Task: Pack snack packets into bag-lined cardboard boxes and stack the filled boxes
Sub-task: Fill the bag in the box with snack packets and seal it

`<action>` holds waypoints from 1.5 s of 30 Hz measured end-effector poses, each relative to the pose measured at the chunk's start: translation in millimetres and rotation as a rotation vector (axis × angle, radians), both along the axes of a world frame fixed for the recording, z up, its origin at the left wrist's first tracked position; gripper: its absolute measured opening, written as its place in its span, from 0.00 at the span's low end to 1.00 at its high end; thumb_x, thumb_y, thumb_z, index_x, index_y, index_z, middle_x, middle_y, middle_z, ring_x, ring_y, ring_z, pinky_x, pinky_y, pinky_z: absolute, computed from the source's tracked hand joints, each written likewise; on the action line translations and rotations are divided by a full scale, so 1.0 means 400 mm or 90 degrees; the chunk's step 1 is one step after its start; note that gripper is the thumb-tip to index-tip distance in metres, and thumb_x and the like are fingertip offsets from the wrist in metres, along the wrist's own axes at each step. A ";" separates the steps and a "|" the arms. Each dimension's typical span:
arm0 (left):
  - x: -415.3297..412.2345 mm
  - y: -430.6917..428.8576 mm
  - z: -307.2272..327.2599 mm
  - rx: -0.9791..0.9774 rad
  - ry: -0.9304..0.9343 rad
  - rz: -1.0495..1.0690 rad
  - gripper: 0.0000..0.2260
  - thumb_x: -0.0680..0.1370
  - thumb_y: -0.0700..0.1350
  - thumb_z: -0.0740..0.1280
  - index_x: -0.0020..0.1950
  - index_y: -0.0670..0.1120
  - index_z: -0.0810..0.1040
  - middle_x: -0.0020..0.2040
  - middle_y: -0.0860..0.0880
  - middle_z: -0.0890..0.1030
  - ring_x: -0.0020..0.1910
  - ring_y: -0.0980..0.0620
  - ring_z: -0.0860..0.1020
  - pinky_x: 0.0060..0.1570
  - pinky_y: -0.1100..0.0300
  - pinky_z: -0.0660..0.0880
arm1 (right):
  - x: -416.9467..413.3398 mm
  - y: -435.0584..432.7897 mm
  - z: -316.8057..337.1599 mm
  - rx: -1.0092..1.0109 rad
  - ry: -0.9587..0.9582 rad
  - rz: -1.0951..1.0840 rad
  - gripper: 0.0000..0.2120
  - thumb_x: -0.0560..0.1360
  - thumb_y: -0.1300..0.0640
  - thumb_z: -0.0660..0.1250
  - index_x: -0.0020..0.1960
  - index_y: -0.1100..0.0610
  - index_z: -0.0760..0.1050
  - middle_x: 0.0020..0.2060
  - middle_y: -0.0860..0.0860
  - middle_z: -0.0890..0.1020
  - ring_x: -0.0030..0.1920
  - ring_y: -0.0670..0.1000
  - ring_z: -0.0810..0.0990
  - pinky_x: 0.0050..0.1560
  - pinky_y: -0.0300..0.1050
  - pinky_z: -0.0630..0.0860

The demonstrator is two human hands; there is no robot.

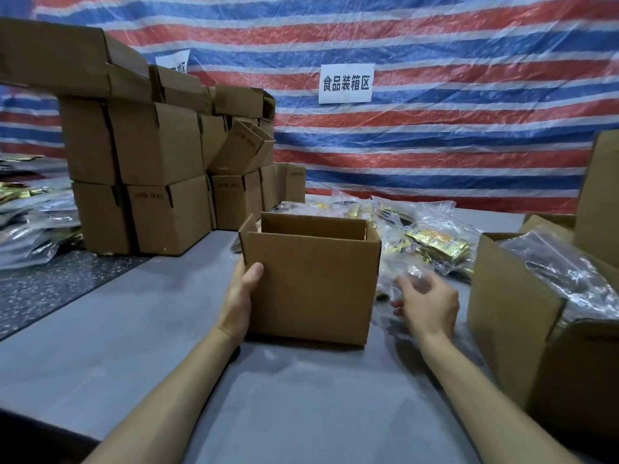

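Left hand (239,296) gripping open-topped cardboard box (311,283), thumb on front face. Right hand (427,304) loosely spread at 3 o'clock, near bagged snack packets (435,242); stacked boxes (150,169) at 10 o'clock.

Two bare arms of one person, seen from a camera worn on the head. The slim, smooth left forearm (174,393) is uncovered from the wrist down to the bottom edge of the view, and so is the right forearm (489,393). The left hand (239,296) is bare; only its thumb and the edge of its palm can be seen. The right hand (428,304) is bare too, showing its back with low knuckles and a soft crease at the wrist. Its fingertips are blurred.
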State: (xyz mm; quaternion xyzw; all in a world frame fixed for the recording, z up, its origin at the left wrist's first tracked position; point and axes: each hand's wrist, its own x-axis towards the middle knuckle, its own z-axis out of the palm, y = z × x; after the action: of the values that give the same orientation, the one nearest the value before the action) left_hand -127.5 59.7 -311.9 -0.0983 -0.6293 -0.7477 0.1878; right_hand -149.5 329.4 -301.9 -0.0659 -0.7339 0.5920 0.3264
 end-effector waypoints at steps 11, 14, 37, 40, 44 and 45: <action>-0.002 -0.007 -0.001 -0.124 -0.031 -0.054 0.47 0.54 0.73 0.78 0.70 0.59 0.71 0.62 0.54 0.82 0.60 0.53 0.81 0.55 0.55 0.82 | 0.010 -0.037 0.176 -0.061 0.164 -0.042 0.03 0.79 0.53 0.70 0.53 0.48 0.79 0.38 0.40 0.81 0.32 0.36 0.82 0.26 0.32 0.76; 0.004 -0.002 0.003 -0.137 -0.022 -0.060 0.45 0.57 0.68 0.79 0.70 0.56 0.72 0.62 0.52 0.82 0.59 0.51 0.81 0.52 0.56 0.82 | 0.013 -0.034 0.252 -0.085 0.126 -0.033 0.05 0.80 0.51 0.69 0.47 0.51 0.80 0.38 0.46 0.83 0.33 0.39 0.83 0.29 0.34 0.78; 0.029 0.036 0.012 -0.140 -0.042 -0.173 0.50 0.52 0.71 0.81 0.69 0.54 0.72 0.57 0.54 0.85 0.57 0.50 0.84 0.49 0.57 0.82 | 0.146 -0.062 0.648 -0.147 0.184 0.213 0.05 0.81 0.55 0.69 0.48 0.55 0.82 0.36 0.50 0.87 0.33 0.51 0.86 0.35 0.43 0.82; 0.031 0.039 0.013 -0.133 -0.042 -0.172 0.51 0.52 0.70 0.82 0.70 0.52 0.72 0.58 0.52 0.85 0.57 0.49 0.84 0.49 0.57 0.82 | 0.168 -0.084 0.681 -0.183 0.189 0.245 0.06 0.81 0.55 0.68 0.52 0.57 0.82 0.38 0.51 0.87 0.35 0.53 0.87 0.35 0.42 0.82; 0.035 0.039 0.014 -0.137 -0.037 -0.160 0.52 0.52 0.71 0.81 0.70 0.51 0.72 0.59 0.51 0.85 0.57 0.49 0.84 0.49 0.57 0.82 | 0.187 -0.116 0.698 -0.263 0.182 0.301 0.09 0.82 0.56 0.66 0.59 0.59 0.79 0.41 0.54 0.86 0.35 0.53 0.86 0.37 0.43 0.83; 0.036 0.039 0.015 -0.139 -0.036 -0.157 0.52 0.51 0.71 0.81 0.71 0.51 0.72 0.59 0.51 0.85 0.57 0.49 0.84 0.49 0.57 0.82 | 0.189 -0.123 0.696 -0.277 0.179 0.314 0.08 0.82 0.56 0.66 0.57 0.59 0.79 0.42 0.54 0.86 0.35 0.53 0.86 0.38 0.43 0.84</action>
State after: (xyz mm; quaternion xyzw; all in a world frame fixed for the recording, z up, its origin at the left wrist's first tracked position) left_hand -113.1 75.5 -305.7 -0.1733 -0.6952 -0.6946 0.0651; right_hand -73.7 280.1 -23.3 0.1277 -0.5325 0.7986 0.2498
